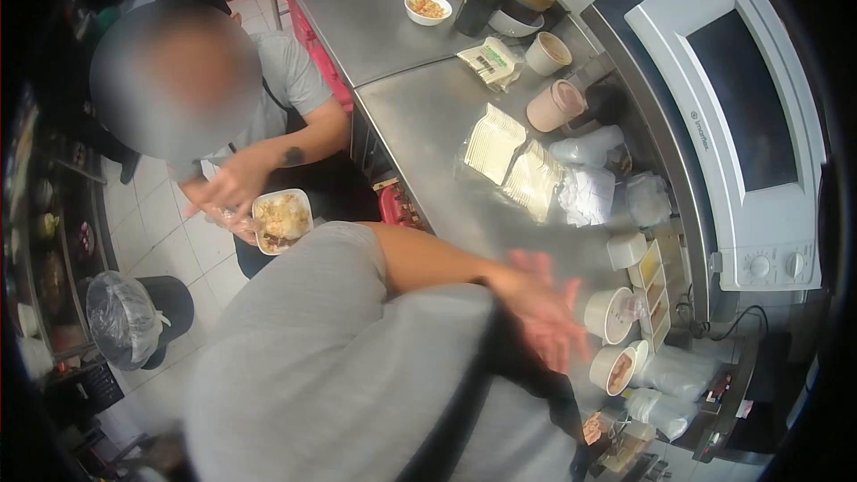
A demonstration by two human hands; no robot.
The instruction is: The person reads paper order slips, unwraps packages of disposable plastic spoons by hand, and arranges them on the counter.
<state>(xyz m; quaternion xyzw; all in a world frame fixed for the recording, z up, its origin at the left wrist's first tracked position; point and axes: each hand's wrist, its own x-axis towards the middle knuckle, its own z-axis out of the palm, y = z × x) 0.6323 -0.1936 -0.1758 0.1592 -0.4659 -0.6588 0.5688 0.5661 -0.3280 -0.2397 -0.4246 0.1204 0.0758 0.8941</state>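
My left hand reaches over the steel counter, palm turned down, its fingers stretched out and a little blurred. Reddish, smeared fingers of my right hand show close against it, while the rest of that hand is hidden. Just beyond them stands a round paper tub with a pale lid or film. A second tub with brownish food sits beside it, near my fingertips.
At left, a co-worker holds a bowl of rice and food. Stacked cream packets, a food bowl and paper cups stand on the counter. A microwave is at right; a lined bin stands on the floor.
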